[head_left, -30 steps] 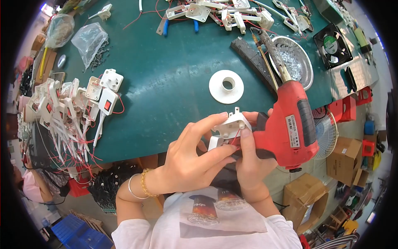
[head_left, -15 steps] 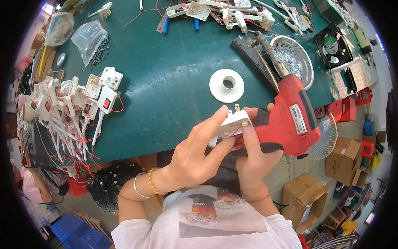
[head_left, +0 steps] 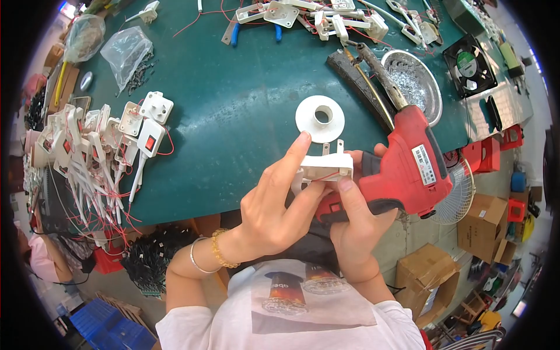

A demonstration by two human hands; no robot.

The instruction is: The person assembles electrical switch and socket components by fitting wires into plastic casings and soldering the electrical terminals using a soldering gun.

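A white plug housing (head_left: 326,167) with two metal prongs upward and thin red wire inside is held between my hands, just below a white spool (head_left: 320,119). My left hand (head_left: 274,204) pinches the housing's left and lower side, its index finger stretched up toward the spool. My right hand (head_left: 359,216) is closed around the handle of a red soldering gun (head_left: 408,163), with its thumb pressed on the housing's right end. The gun's long metal barrel points up and away, beside a dark stand (head_left: 359,87). Part of the right fingers is hidden behind the gun.
Wired white plug and switch parts (head_left: 87,157) lie piled at left, with more parts (head_left: 344,23) at the far edge. A metal dish (head_left: 434,105) and a black fan (head_left: 468,65) sit at right. A clear bag (head_left: 125,55) lies at upper left.
The plug housing has turned in my fingers, its prongs now standing more upright. My left index finger has lifted and straightened. The soldering gun stays almost in place.
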